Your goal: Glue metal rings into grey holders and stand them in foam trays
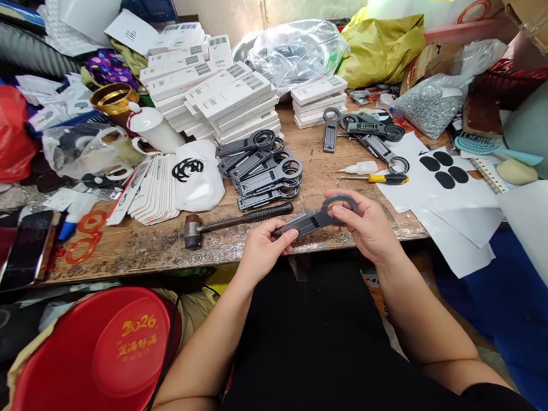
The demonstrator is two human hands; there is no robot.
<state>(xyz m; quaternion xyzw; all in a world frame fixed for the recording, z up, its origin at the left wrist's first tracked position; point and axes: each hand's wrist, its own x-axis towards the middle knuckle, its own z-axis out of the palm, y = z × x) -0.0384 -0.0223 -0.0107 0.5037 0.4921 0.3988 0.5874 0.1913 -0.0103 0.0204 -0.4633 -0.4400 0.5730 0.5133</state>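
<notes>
A dark grey flat stand with a ring at one end [315, 217] is held between both hands over the front edge of the wooden bench [164, 241]. My left hand [262, 247] pinches its straight end. My right hand [366, 224] grips the ring end, fingers curled over the ring. Just beyond my hands lies a stack of several like stands [264, 165]. A hammer [232, 222] with a black grip lies on the bench to the left of my left hand.
White boxes [214, 91] are piled at the back. A yellow-handled screwdriver [382, 178], a glue bottle [360, 168] and white sheets with black oval pads [443, 168] lie right. A phone [26, 248] and orange rings [86, 234] lie left; a red basin [93, 368] sits below.
</notes>
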